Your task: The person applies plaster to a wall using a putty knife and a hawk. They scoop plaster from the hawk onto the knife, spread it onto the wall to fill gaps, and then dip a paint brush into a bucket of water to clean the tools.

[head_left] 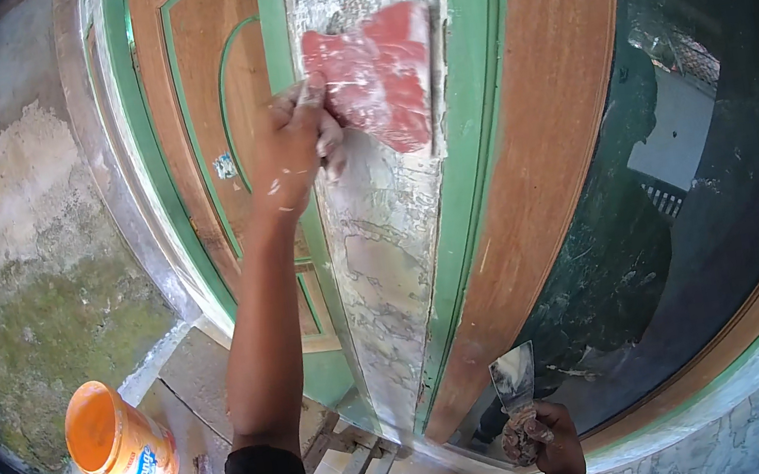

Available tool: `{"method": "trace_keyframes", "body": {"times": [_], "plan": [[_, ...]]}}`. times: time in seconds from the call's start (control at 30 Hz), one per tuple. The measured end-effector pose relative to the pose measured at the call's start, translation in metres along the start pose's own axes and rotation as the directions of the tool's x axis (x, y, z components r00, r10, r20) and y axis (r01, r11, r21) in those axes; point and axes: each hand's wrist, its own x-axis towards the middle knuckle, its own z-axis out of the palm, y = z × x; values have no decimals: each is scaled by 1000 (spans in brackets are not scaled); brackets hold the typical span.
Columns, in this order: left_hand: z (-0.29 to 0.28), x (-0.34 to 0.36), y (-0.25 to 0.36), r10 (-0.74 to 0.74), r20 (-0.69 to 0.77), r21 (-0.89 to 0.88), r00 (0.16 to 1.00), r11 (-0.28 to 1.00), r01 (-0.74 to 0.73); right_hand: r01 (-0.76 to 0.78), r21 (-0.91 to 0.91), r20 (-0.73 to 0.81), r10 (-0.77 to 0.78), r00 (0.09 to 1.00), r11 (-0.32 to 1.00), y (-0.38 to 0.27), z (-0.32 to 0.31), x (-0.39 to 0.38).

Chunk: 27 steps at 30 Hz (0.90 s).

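My left hand (305,130) is raised, closed on a wide red plastic spreader (370,76) smeared with white paste, which lies against a pale, patchy plastered strip (384,266) between green-painted frames. Low on the right, my right hand (544,448) grips a metal putty knife (515,376) with pale paste on its blade and a dirty, caked handle. Both forearms are bare, with white specks on the left hand.
Left of the strip is a wooden panelled door (205,57) with green trim. To the right, a wood-framed dark glass pane (698,268) shows reflections. An orange bucket (115,433) stands at lower left beside a stained, mossy wall (40,327), on grey slabs.
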Motion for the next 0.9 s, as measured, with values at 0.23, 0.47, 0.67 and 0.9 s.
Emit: {"method": "trace_keyframes", "body": {"times": [0.23,0.47,0.67,0.9], "plan": [[-57,-4,-29,-111,-174,-47,978,993,104,7,-26,22,-7,1000,1000,3,11,-8],[-26,-23,-37,9,-57,237,998,972,4,53,-3,45,-53,998,999,13,21,-13],[-100,-59,-78,-117,-328,-201,937,978,52,44,-50,59,-41,997,998,15,35,-25],[-67,-130,-27,45,-330,62,943,998,-26,117,-94,-39,-121,992,989,22,55,-28]]}}
